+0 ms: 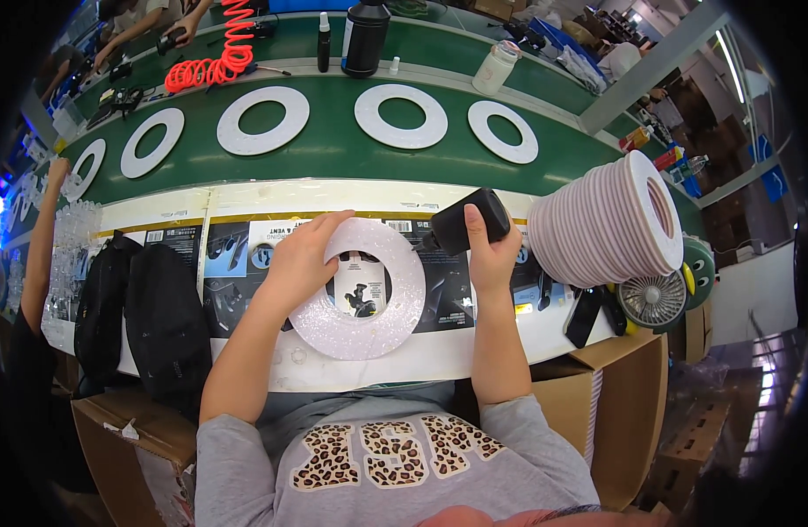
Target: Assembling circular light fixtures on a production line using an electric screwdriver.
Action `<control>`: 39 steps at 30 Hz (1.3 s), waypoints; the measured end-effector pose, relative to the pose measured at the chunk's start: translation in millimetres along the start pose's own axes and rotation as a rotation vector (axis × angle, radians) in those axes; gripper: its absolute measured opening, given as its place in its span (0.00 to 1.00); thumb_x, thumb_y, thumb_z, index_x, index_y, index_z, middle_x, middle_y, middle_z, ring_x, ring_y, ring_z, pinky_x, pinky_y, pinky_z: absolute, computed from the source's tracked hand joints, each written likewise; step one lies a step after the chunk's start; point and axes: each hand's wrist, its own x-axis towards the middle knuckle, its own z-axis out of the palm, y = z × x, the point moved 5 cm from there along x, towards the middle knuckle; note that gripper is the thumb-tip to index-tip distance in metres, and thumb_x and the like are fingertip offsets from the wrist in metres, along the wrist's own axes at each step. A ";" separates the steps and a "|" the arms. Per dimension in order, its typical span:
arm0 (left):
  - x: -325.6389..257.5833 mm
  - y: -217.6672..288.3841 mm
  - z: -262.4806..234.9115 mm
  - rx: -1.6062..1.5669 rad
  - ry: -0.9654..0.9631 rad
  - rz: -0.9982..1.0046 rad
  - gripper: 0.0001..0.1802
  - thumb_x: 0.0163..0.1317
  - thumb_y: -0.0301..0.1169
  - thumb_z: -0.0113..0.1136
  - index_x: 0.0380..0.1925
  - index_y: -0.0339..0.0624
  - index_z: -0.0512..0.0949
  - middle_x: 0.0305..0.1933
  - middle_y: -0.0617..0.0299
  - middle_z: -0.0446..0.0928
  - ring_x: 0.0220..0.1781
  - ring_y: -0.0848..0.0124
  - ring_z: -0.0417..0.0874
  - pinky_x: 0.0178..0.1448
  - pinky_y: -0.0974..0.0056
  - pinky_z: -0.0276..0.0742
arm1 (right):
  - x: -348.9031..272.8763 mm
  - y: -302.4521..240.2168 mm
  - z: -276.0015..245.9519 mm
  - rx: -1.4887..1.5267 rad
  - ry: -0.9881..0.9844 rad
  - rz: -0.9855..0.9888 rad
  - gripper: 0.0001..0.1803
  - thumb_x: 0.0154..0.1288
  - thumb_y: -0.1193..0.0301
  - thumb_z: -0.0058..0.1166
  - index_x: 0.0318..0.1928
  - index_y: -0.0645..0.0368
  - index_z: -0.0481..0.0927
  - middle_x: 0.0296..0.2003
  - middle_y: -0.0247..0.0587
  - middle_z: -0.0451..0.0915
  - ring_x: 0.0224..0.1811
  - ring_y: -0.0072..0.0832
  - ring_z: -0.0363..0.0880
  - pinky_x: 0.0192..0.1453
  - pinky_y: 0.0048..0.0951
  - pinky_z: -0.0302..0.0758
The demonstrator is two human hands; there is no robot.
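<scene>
My left hand [305,260] grips the upper left rim of a flat white speckled ring [399,321], tilted up a little over the printed sheets on the bench. Through the ring's round hole a printed picture shows. In my right hand [493,249] is a black squeeze bottle [463,221], lying sideways with its narrow end towards the ring's upper right edge. Whether that end touches the ring I cannot tell. Just right of this hand, a thick stack of white rings [588,224] leans on its side.
Several white rings lie spaced along the green belt [329,162] beyond the bench. Two black bags [168,307] rest at left, beside clear plastic pieces [70,246]. A small fan [652,300] and a phone [584,316] sit at right. Another person's arm [42,237] reaches in at far left.
</scene>
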 end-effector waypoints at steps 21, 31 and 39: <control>0.0 -1.4 -0.8 -0.008 -0.005 -0.003 0.36 0.46 0.21 0.62 0.59 0.52 0.68 0.56 0.56 0.74 0.53 0.58 0.78 0.55 0.60 0.75 | 1.0 -8.5 -1.9 -0.076 -0.097 0.052 0.16 0.63 0.64 0.59 0.37 0.69 0.79 0.25 0.37 0.80 0.28 0.19 0.74 0.34 0.21 0.72; 0.3 -1.0 -1.5 -0.025 -0.020 -0.035 0.35 0.47 0.23 0.63 0.59 0.53 0.68 0.56 0.56 0.74 0.54 0.58 0.77 0.56 0.60 0.75 | 1.3 -4.2 -1.6 -0.027 -0.107 0.068 0.16 0.63 0.63 0.59 0.36 0.68 0.79 0.25 0.36 0.79 0.28 0.18 0.73 0.34 0.21 0.71; 8.3 -17.9 -11.0 -0.222 0.144 -0.064 0.27 0.55 0.32 0.64 0.56 0.46 0.71 0.57 0.54 0.74 0.59 0.59 0.74 0.63 0.60 0.68 | 7.2 3.9 -7.4 0.025 -0.101 0.091 0.16 0.63 0.63 0.59 0.36 0.68 0.79 0.27 0.35 0.79 0.30 0.17 0.73 0.35 0.21 0.71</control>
